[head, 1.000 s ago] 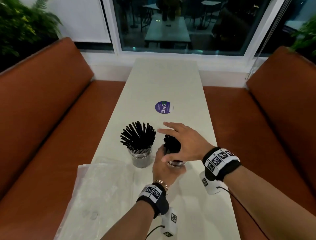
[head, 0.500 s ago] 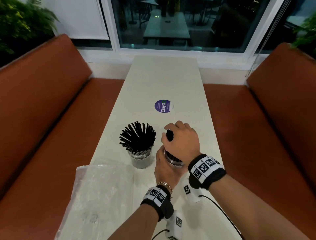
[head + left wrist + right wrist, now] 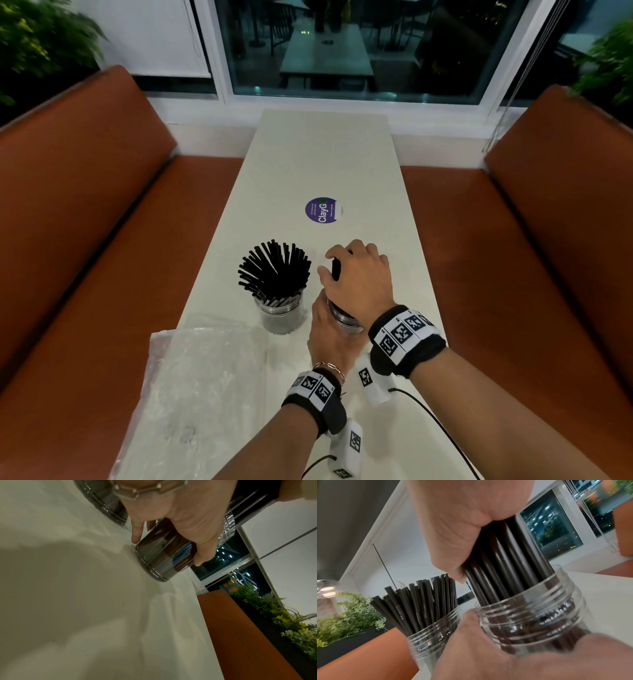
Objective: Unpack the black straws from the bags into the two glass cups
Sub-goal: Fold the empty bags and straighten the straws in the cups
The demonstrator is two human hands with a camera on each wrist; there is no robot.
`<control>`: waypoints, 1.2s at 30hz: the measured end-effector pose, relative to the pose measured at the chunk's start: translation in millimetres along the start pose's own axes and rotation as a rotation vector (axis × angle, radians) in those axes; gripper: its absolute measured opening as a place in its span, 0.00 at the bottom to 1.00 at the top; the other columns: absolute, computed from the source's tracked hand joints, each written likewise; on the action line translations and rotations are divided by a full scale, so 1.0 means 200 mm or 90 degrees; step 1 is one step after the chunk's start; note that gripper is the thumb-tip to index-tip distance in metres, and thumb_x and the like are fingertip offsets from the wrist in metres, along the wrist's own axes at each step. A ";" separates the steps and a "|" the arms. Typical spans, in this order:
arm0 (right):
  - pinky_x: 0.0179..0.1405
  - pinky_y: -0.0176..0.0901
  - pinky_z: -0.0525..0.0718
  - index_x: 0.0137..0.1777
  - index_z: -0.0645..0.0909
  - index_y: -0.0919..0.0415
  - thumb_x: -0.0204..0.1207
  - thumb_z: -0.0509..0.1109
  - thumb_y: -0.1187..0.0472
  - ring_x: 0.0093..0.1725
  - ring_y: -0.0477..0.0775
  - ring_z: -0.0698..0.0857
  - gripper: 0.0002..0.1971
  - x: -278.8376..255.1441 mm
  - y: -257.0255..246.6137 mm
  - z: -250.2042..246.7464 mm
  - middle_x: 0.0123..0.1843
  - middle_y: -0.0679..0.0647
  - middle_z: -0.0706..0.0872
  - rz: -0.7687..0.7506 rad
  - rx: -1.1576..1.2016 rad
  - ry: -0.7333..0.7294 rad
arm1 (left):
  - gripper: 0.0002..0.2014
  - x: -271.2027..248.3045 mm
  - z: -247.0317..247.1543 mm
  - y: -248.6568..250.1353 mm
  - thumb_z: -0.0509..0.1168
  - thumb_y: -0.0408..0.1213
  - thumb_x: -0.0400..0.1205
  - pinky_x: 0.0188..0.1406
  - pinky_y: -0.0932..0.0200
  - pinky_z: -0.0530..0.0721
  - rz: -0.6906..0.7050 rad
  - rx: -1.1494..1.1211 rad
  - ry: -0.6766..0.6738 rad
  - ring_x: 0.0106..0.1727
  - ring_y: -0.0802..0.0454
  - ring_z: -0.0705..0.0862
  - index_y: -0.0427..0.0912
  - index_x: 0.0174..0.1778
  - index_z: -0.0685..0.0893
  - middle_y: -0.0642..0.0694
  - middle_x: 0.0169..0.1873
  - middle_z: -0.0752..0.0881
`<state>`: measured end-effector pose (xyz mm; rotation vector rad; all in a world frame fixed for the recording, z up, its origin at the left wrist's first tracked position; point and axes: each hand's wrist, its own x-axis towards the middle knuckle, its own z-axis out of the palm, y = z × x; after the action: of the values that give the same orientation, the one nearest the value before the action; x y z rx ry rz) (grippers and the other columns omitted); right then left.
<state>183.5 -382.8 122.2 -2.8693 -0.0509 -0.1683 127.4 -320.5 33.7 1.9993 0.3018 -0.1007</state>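
Right wrist view: bundle of black plastic straws (image 3: 503, 563) stands inside the clear ribbed glass cup (image 3: 539, 626), gripped by the right hand (image 3: 453, 527); the left hand (image 3: 488, 649) clasps the cup. Best release gently, letting them fan out. The cup's base is hidden here; crumpled clear plastic bag (image 3: 191, 387) looks empty, uncertainly.

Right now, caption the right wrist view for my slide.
Right hand grips black straws in a cup steadied by the left hand.

White table (image 3: 325, 164), two straw-filled cups (image 3: 281, 313), empty bag (image 3: 205, 377), round sticker (image 3: 323, 210)
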 end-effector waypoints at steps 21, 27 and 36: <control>0.67 0.56 0.81 0.75 0.84 0.47 0.80 0.72 0.39 0.67 0.65 0.85 0.26 -0.05 0.12 -0.42 0.69 0.56 0.90 0.039 0.123 0.138 | 0.47 -0.24 -0.25 -0.34 0.85 0.32 0.67 0.64 0.60 0.84 -0.103 -0.047 -0.060 0.71 0.47 0.85 0.52 0.80 0.69 0.48 0.69 0.83; 0.71 0.51 0.84 0.71 0.85 0.52 0.81 0.75 0.51 0.68 0.53 0.87 0.19 -0.18 0.13 -0.57 0.68 0.48 0.90 0.035 0.217 0.177 | 0.48 -0.12 -0.58 -0.40 0.91 0.35 0.63 0.53 0.62 0.85 -0.094 -0.082 0.105 0.60 0.46 0.87 0.49 0.75 0.71 0.45 0.62 0.84; 0.90 0.43 0.61 0.94 0.46 0.53 0.73 0.82 0.38 0.93 0.50 0.56 0.60 -0.43 -0.42 -0.19 0.94 0.51 0.54 -0.037 0.320 -0.139 | 0.74 0.22 -0.67 -0.25 0.88 0.59 0.50 0.76 0.51 0.80 0.038 -0.094 0.039 0.76 0.53 0.80 0.52 0.91 0.53 0.53 0.81 0.75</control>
<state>89.4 -314.0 169.3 -2.3730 -0.1895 0.1315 148.5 -172.2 39.8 1.8654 0.2797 0.0206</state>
